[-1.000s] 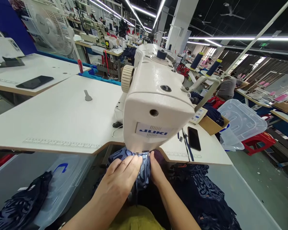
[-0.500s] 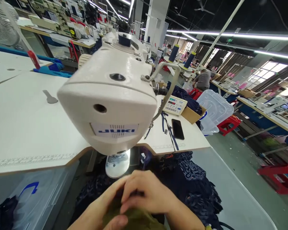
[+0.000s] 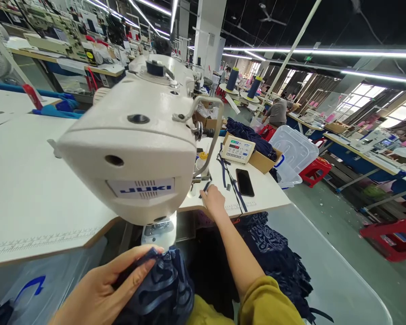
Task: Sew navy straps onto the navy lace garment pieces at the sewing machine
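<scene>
My left hand [image 3: 115, 284] is closed on a navy patterned garment [image 3: 155, 289], its gathered top edge pinched between thumb and fingers, just in front of the sewing machine [image 3: 135, 149]. The rest of the cloth hangs toward my lap. Farther forward on the right, my right hand [image 3: 214, 201] reaches to the table beside the machine head. Its fingertips are pinched together at the end of a short dark blue strip [image 3: 207, 185]. Below the machine head, the metal sewing bed [image 3: 160, 234] shows with no cloth on it.
Right of my right hand lie more narrow navy strips [image 3: 238, 194] and a phone [image 3: 245, 183]. A control panel [image 3: 237, 150] stands before a cardboard box [image 3: 262, 161] of navy cloth. Below the table edge is a pile of navy garments [image 3: 274, 253]. A red stool [image 3: 392, 239] stands far right.
Cloth that was under the machine head is now out in my left hand. My hands came together near my lap, then my right hand moved forward to the table. The view has turned right.
</scene>
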Demonstrator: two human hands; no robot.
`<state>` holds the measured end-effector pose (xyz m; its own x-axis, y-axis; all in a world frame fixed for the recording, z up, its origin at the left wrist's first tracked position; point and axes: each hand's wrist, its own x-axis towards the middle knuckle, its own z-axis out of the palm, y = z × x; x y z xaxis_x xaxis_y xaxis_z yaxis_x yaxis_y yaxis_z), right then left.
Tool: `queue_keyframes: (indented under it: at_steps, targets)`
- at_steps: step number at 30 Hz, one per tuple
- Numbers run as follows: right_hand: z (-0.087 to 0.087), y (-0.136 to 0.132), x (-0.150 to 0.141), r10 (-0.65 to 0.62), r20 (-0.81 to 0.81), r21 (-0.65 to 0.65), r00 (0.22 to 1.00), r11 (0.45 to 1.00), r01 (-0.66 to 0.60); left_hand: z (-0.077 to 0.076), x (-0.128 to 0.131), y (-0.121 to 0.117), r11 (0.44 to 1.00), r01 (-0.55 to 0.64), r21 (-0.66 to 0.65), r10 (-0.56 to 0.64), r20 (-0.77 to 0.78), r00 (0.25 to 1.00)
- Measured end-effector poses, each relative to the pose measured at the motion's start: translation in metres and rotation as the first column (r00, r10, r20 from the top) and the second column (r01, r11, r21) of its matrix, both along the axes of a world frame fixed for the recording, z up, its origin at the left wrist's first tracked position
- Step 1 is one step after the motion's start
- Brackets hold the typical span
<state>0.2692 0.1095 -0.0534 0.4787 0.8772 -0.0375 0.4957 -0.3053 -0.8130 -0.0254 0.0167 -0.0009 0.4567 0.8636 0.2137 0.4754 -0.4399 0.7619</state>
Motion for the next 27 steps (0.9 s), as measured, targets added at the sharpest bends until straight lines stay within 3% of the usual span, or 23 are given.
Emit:
queue_keyframes:
  at_steps: [4,6,8,11,14,18,19,20,21,23,25,27]
  targets:
    - [-0.007,0.005,0.014,0.002,-0.209,0.056,0.978,0.998,0.010,0.002,-0.002,0.006,0.999,0.026,-0.024,-0.028,-0.090,0.996]
    - [-0.005,-0.003,0.023,0.022,-0.361,0.123,0.932,0.992,0.025,0.001,-0.001,0.009,0.996,0.006,0.089,0.009,-0.166,0.986]
    - [-0.003,-0.016,0.028,0.039,-0.520,0.195,0.853,0.978,0.074,0.001,0.002,0.010,0.952,0.024,0.304,0.056,-0.251,0.966]
    - [0.003,-0.041,0.020,0.084,-0.717,0.252,0.692,0.957,0.145,0.004,0.010,0.009,0.798,0.063,0.600,0.186,-0.343,0.921]
    - [0.012,-0.069,-0.007,0.148,-0.835,0.253,0.531,0.959,0.130,0.006,0.017,0.004,0.678,0.087,0.730,0.252,-0.342,0.905]
    - [0.030,-0.092,-0.051,0.190,-0.968,0.192,0.165,0.981,-0.004,0.005,0.025,-0.005,0.615,0.145,0.775,0.160,-0.303,0.939]
    - [0.035,-0.095,-0.059,0.194,-0.975,0.189,0.111,0.981,-0.053,0.005,0.027,-0.007,0.607,0.125,0.785,0.179,-0.288,0.941]
    - [0.040,-0.096,-0.067,0.210,-0.972,0.200,0.106,0.975,-0.097,0.005,0.028,-0.008,0.601,0.109,0.792,0.196,-0.278,0.940]
    - [0.043,-0.096,-0.072,0.242,-0.957,0.222,0.157,0.966,-0.135,0.004,0.029,-0.010,0.596,0.102,0.797,0.198,-0.269,0.943]
    - [0.047,-0.094,-0.080,0.321,-0.888,0.267,0.331,0.943,-0.198,0.004,0.028,-0.011,0.605,0.108,0.789,0.168,-0.259,0.951]
    - [0.048,-0.092,-0.082,0.382,-0.774,0.290,0.504,0.923,-0.255,0.003,0.024,-0.010,0.657,0.131,0.742,0.114,-0.269,0.956]
    - [0.046,-0.091,-0.081,0.434,-0.665,0.294,0.608,0.900,-0.321,0.000,0.017,-0.007,0.721,0.142,0.678,0.060,-0.264,0.963]
